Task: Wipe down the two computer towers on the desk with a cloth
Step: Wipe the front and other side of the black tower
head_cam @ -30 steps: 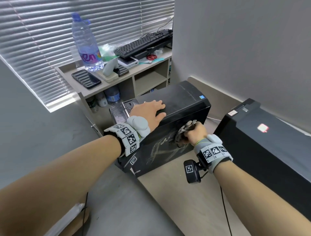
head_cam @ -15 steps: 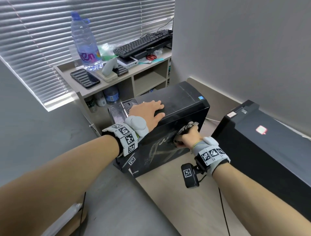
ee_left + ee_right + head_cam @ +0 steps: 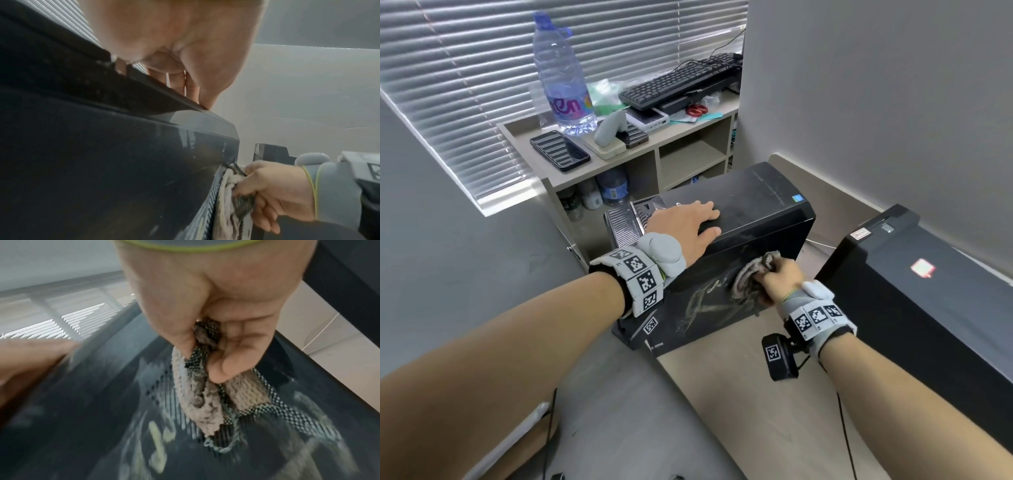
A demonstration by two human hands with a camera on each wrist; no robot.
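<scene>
Two black computer towers on the counter (image 3: 774,394) — far tower (image 3: 928,308) untouched. Near tower (image 3: 753,219): left hand (image 3: 685,222) flat on top, fingers spread. Right hand (image 3: 779,279) balls a grey cloth (image 3: 751,274) against its smeared side vent.

head: high, looking down | wrists: close along each hand | shared: tower (image 3: 750,219) side panel
</scene>
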